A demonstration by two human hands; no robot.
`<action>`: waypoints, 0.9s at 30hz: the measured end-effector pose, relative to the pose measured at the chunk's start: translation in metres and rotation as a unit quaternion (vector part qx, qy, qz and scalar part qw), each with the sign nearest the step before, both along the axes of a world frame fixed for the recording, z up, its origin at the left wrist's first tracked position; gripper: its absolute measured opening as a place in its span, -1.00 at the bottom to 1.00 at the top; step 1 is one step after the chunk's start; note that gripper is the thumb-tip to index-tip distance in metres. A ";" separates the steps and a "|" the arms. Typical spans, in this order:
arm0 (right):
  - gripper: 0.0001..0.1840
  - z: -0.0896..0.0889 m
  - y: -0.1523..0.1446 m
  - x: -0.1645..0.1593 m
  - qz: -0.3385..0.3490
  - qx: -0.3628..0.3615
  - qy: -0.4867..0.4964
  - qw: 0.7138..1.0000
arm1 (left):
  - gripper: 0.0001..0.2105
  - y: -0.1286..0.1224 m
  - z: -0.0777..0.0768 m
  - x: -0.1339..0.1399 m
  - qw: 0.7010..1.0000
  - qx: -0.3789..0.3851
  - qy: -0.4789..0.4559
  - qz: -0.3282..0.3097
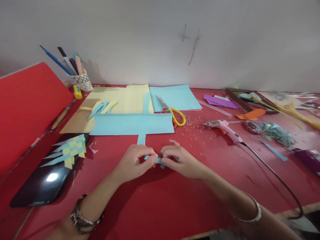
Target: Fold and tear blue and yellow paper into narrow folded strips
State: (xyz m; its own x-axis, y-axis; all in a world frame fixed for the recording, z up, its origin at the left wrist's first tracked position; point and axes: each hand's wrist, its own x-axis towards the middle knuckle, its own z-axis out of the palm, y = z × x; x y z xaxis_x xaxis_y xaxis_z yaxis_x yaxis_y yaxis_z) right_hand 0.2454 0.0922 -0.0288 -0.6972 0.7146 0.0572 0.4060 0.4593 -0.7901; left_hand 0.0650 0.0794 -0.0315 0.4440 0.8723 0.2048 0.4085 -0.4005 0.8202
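Note:
Between my two hands, just above the red table, is a small blue paper strip [158, 160]. My left hand [136, 161] pinches its left part between thumb and forefinger. On the other side my right hand [178, 160] has its fingers closed on the right part; its fingertips partly cover the paper. Just beyond the hands lies a wide blue paper band [132, 124], with another narrow blue strip [141, 139] showing below its near edge. Scissors [176, 115] with a yellow and red handle rest by the band's right end.
A woven blue and yellow paper piece [71, 150] lies on a black phone [47, 180] at left. To the right is a pink glue gun [225, 129] with its cord [275, 176] trailing to the table edge. Blue sheets [175, 96] and a pen cup [83, 81] stand farther back.

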 end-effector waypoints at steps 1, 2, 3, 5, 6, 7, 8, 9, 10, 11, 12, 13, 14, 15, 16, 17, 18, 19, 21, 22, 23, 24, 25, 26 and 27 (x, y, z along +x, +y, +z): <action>-0.73 -0.001 0.000 0.000 -0.008 0.001 0.003 1.000 | -0.75 0.001 0.000 0.000 1.000 -0.012 -0.015 0.006; -0.73 -0.001 0.001 0.000 -0.018 0.004 0.008 1.000 | -0.79 0.001 0.000 0.000 0.999 -0.029 -0.033 0.020; -0.73 -0.002 0.001 0.000 -0.029 0.008 0.015 0.999 | -0.83 0.002 0.000 0.000 0.997 -0.052 -0.052 0.037; -0.72 -0.003 0.003 0.000 -0.042 0.018 0.035 0.998 | -0.86 0.004 -0.001 0.001 0.988 -0.109 -0.081 0.068; -0.71 -0.004 0.003 0.000 -0.043 0.024 0.045 0.998 | -0.82 0.005 -0.002 0.001 0.984 -0.138 -0.089 0.074; -0.71 -0.004 0.003 0.000 -0.040 0.032 0.051 0.997 | -0.78 0.006 -0.003 0.001 0.980 -0.163 -0.094 0.069; -0.71 -0.005 0.003 0.000 -0.036 0.043 0.051 0.997 | -0.75 0.007 -0.003 0.001 0.977 -0.182 -0.096 0.059; -0.72 -0.005 0.003 -0.001 -0.031 0.056 0.045 0.997 | -0.73 0.007 -0.004 0.001 0.975 -0.195 -0.098 0.046; -0.74 -0.005 0.003 -0.001 -0.025 0.070 0.034 0.997 | -0.73 0.008 -0.004 0.001 0.974 -0.202 -0.099 0.036; -0.75 -0.005 0.002 -0.001 -0.019 0.084 0.020 0.996 | -0.75 0.008 -0.003 0.001 0.974 -0.204 -0.097 0.028; -0.76 -0.004 0.002 -0.001 -0.012 0.094 0.005 0.995 | -0.78 0.008 -0.003 0.001 0.974 -0.205 -0.090 0.022; -0.77 -0.004 0.002 -0.001 -0.005 0.101 -0.009 0.995 | -0.82 0.008 -0.003 0.001 0.976 -0.203 -0.079 0.018; -0.78 -0.003 0.001 -0.001 0.000 0.104 -0.021 0.994 | -0.84 0.007 -0.002 0.001 0.978 -0.199 -0.065 0.016; -0.79 -0.003 0.001 0.000 0.003 0.106 -0.031 0.994 | -0.86 0.007 -0.002 0.001 0.980 -0.194 -0.052 0.013; -0.79 -0.002 0.001 0.000 0.006 0.106 -0.039 0.994 | -0.86 0.007 -0.002 0.001 0.981 -0.187 -0.041 0.013; -0.81 -0.002 0.001 0.000 0.006 0.106 -0.046 0.993 | -0.86 0.007 -0.001 0.001 0.983 -0.180 -0.031 0.014; -0.82 -0.002 0.000 0.000 0.007 0.109 -0.052 0.993 | -0.86 0.007 -0.001 0.002 0.984 -0.174 -0.023 0.018; -0.82 -0.001 0.000 0.000 0.007 0.111 -0.057 0.992 | -0.85 0.007 -0.001 0.002 0.985 -0.168 -0.017 0.020; -0.84 -0.001 0.000 0.001 0.009 0.116 -0.064 0.991 | -0.85 0.007 -0.002 0.003 0.987 -0.161 -0.014 0.021; -0.85 -0.001 0.000 0.000 0.011 0.117 -0.064 0.991 | -0.85 0.007 -0.002 0.003 0.986 -0.161 -0.020 0.022; -0.85 -0.001 -0.001 0.000 0.010 0.118 -0.062 0.991 | -0.85 0.008 -0.003 0.003 0.986 -0.163 -0.031 0.024; -0.86 -0.001 -0.001 0.000 0.009 0.116 -0.057 0.992 | -0.85 0.008 -0.003 0.002 0.985 -0.165 -0.047 0.029; -0.85 -0.001 -0.001 0.000 0.006 0.113 -0.049 0.992 | -0.85 0.008 -0.003 0.002 0.983 -0.168 -0.062 0.034; -0.85 -0.001 -0.001 0.000 0.001 0.109 -0.036 0.993 | -0.85 0.009 -0.003 0.001 0.982 -0.170 -0.078 0.040; -0.84 0.000 0.000 0.000 -0.005 0.101 -0.019 0.995 | -0.85 0.009 -0.004 0.000 0.980 -0.173 -0.090 0.044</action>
State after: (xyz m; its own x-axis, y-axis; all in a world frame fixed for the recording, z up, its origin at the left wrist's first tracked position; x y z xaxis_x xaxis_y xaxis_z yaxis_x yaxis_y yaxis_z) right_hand 0.2455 0.0917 -0.0292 -0.6949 0.6978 0.1740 0.4391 0.6033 -0.6658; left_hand 0.0647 0.0887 -0.0350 0.3486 0.9363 -0.0426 0.2652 -0.0550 0.9626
